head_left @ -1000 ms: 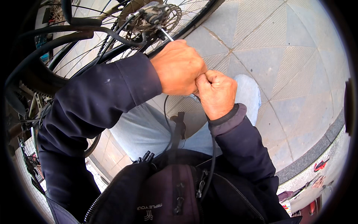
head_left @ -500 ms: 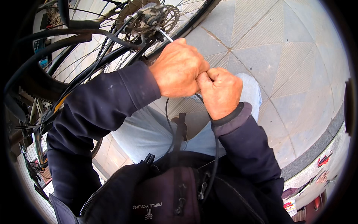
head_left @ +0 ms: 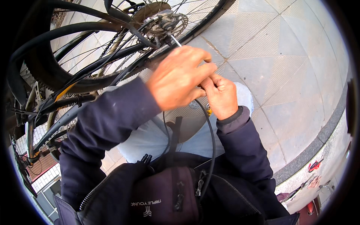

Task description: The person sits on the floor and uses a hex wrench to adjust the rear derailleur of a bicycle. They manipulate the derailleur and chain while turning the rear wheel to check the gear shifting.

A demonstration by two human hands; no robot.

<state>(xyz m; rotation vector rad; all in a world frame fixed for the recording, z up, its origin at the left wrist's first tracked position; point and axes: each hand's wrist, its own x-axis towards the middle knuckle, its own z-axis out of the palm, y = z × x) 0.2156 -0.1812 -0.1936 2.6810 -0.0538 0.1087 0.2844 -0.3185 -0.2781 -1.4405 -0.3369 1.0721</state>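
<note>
A slim metal shaft (head_left: pixel 175 40) runs from the brake caliper (head_left: pixel 165 23) beside the wheel's brake disc (head_left: pixel 183 24) down to my left hand, which hides its other end. Slightly blurred, my left hand (head_left: pixel 179 77) has its fingers bent and its thumb curled in, their tips meeting my right hand. My right hand (head_left: pixel 224 96) is closed, thumb against the curled fingers, just to the right of the left one. What either hand grips between them is covered by the fingers.
The bicycle's black tyre (head_left: pixel 204 28), frame tubes and cables fill the upper left. Grey paving tiles (head_left: pixel 285 71) lie to the right, with a stone kerb (head_left: pixel 300 159) beyond. A black cable (head_left: pixel 212 138) hangs in front of my jacket, and a red-handled tool (head_left: pixel 315 165) lies far right.
My left hand has turned and its fingers have loosened from a tighter fist over the right one. The whole view has shifted a little; the shaft still reaches the caliper.
</note>
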